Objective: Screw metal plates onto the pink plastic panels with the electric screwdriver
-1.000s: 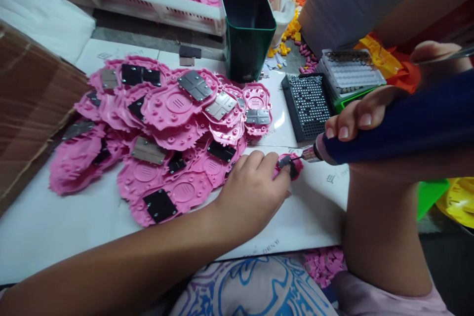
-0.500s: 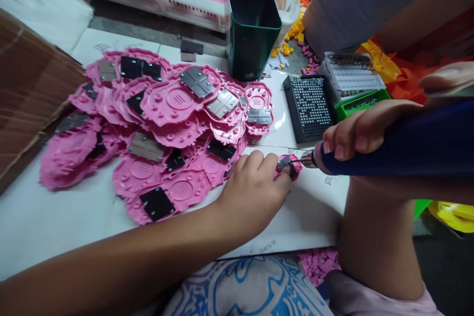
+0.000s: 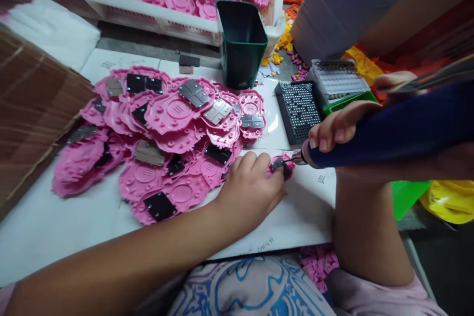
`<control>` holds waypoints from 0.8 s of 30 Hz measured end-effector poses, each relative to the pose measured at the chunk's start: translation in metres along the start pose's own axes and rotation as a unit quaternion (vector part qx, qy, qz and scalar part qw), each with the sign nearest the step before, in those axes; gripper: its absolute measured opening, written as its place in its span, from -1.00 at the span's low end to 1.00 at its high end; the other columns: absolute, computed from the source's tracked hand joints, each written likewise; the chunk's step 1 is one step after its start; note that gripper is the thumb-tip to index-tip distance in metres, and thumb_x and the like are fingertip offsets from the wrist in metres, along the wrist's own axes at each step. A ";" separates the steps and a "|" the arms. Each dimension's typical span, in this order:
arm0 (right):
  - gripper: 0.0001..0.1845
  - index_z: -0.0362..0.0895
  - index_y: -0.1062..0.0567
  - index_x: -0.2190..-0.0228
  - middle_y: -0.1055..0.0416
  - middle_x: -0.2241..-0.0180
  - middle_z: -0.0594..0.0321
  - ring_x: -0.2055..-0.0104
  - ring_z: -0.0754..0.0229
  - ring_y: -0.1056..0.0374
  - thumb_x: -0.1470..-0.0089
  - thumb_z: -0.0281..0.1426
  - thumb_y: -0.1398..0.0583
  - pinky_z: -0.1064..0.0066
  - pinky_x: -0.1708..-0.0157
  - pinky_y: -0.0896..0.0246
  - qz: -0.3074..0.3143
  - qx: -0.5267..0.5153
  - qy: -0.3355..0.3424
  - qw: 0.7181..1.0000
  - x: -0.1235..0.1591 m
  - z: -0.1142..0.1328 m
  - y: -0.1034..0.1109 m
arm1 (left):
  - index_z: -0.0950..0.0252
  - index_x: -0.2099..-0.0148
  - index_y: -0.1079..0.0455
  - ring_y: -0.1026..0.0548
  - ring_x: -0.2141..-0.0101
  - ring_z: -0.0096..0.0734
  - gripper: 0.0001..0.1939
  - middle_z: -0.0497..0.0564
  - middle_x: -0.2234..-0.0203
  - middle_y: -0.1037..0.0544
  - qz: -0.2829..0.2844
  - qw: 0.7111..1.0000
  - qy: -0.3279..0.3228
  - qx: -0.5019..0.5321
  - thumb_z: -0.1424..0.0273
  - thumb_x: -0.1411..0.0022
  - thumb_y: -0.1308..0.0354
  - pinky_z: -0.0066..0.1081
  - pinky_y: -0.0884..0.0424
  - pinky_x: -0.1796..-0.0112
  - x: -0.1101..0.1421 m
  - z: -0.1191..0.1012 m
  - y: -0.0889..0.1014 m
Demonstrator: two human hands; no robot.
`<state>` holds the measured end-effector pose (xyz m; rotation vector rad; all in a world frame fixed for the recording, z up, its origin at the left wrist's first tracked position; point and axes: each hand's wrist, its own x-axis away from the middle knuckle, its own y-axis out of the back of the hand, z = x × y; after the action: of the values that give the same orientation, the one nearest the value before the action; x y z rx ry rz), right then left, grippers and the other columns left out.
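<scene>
My left hand (image 3: 252,192) lies on the white table, fingers curled over a pink plastic part (image 3: 287,167) with a small metal plate on it, pinning it down. My right hand (image 3: 342,128) is wrapped round a blue electric screwdriver (image 3: 392,131). The tool's tip touches the metal plate on that pink part. A pile of pink plastic parts (image 3: 174,133) carrying silver and black metal plates lies just left of my left hand.
A dark green bin (image 3: 241,44) stands behind the pile. A black screw tray (image 3: 298,108) and a white tray (image 3: 336,79) on a green one sit at right. A white crate (image 3: 155,10) of pink parts is at the back. Cardboard (image 3: 33,103) lies left. Another person's arm (image 3: 370,5) is top right.
Both hands stay on the pink part and the screwdriver. The view has shifted slightly, so everything sits a little lower and further left in the frame.
</scene>
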<state>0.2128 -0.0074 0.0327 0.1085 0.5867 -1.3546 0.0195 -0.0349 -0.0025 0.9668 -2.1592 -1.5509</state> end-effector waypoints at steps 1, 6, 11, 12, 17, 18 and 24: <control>-0.42 0.01 -0.43 0.08 -0.44 0.49 0.21 0.53 0.10 -0.37 0.13 -0.01 -0.16 0.17 0.53 -0.32 0.007 -0.003 0.001 1.000 -0.001 0.003 0.003 | 0.28 0.16 -0.47 -0.29 0.30 -0.14 -0.77 0.13 0.34 -0.40 0.006 1.000 0.001 0.007 0.26 -0.18 -0.19 -0.23 -0.28 0.34 0.000 0.001 0.002; -0.46 -0.07 -0.48 0.24 -0.42 0.59 0.22 0.61 0.14 -0.32 0.17 0.04 -0.15 0.23 0.59 -0.28 -0.113 0.046 0.067 0.990 -0.012 0.023 0.007 | 0.29 0.17 -0.49 -0.29 0.35 -0.18 -0.73 0.11 0.40 -0.42 -0.014 0.999 -0.038 0.012 0.22 -0.22 -0.15 -0.23 -0.29 0.35 0.005 0.004 0.007; -0.56 -0.14 -0.47 0.25 -0.39 0.61 0.27 0.63 0.24 -0.29 0.07 -0.10 -0.11 0.36 0.65 -0.25 -0.304 0.104 0.141 0.937 -0.019 0.016 -0.005 | 0.34 0.08 -0.47 -0.32 0.29 -0.20 -0.77 0.12 0.34 -0.48 -0.075 0.995 -0.061 0.004 0.42 -0.28 -0.05 -0.22 -0.32 0.29 0.005 0.006 0.002; -0.55 -0.15 -0.46 0.25 -0.38 0.63 0.28 0.65 0.24 -0.28 0.08 -0.10 -0.10 0.36 0.67 -0.23 -0.327 0.104 0.136 0.929 -0.020 0.013 -0.006 | 0.38 0.04 -0.45 -0.32 0.23 -0.15 -0.74 0.15 0.27 -0.49 -0.082 0.995 -0.060 0.000 0.42 -0.28 -0.05 -0.17 -0.32 0.22 0.004 0.006 0.001; -0.53 -0.09 -0.45 0.25 -0.30 0.68 0.39 0.69 0.28 -0.29 0.11 -0.03 -0.10 0.42 0.70 -0.22 -0.336 0.087 0.113 0.931 -0.026 0.000 -0.007 | 0.44 -0.06 -0.37 -0.23 -0.04 0.08 -0.65 0.24 -0.02 -0.41 -0.062 0.996 -0.057 -0.021 0.43 -0.25 -0.05 0.02 -0.21 0.03 0.002 0.008 -0.005; -0.54 -0.07 -0.45 0.26 -0.29 0.68 0.41 0.69 0.29 -0.29 0.11 -0.02 -0.10 0.43 0.70 -0.22 -0.334 0.088 0.114 0.932 -0.027 -0.001 -0.007 | 0.43 -0.06 -0.37 -0.22 -0.05 0.09 -0.65 0.24 -0.03 -0.40 -0.054 0.997 -0.054 -0.018 0.43 -0.25 -0.05 0.03 -0.20 0.03 0.002 0.008 -0.005; -0.55 -0.04 -0.46 0.28 -0.32 0.68 0.40 0.71 0.28 -0.27 0.13 -0.01 -0.14 0.42 0.72 -0.18 -0.328 0.076 0.117 0.934 -0.027 -0.005 -0.004 | 0.39 -0.03 -0.40 -0.23 -0.04 0.09 -0.67 0.24 -0.02 -0.40 -0.022 0.999 -0.028 0.015 0.40 -0.25 -0.06 0.06 -0.20 0.02 0.001 0.008 -0.003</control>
<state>0.2051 0.0173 0.0416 0.2142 0.7537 -2.0589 0.0148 -0.0301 -0.0087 0.9994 -2.2186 -1.5883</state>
